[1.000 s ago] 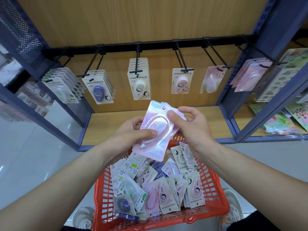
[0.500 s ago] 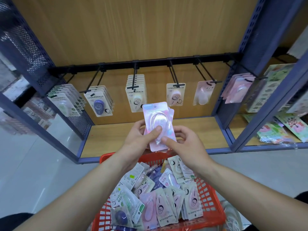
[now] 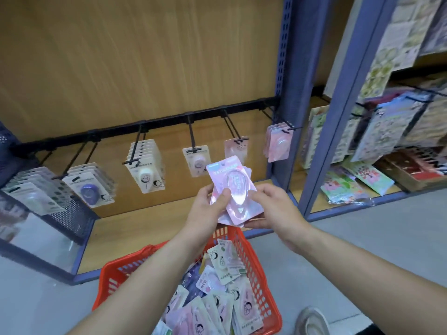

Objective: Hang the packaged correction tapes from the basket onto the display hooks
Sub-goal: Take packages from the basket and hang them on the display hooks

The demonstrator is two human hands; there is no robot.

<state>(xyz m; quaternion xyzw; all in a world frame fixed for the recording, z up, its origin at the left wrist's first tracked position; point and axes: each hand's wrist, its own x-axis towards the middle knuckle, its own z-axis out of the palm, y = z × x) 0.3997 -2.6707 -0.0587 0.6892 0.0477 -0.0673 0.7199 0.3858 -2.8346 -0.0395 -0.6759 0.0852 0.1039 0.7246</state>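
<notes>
Left hand and right hand fingers pinch fanned pink tapes at centre, above the red basket at 6 o'clock. Hooks run from 9 to 2 o'clock over a wooden shelf. Grey floor lies at 4.

Wood panel, blue uprights, seemingly grey floor.

Your pink packs: glossy clear-plastic blisters on shiny card. Basket: red moulded plastic lattice. Hooks: matt black metal. Back panel: matt wood grain.
</notes>
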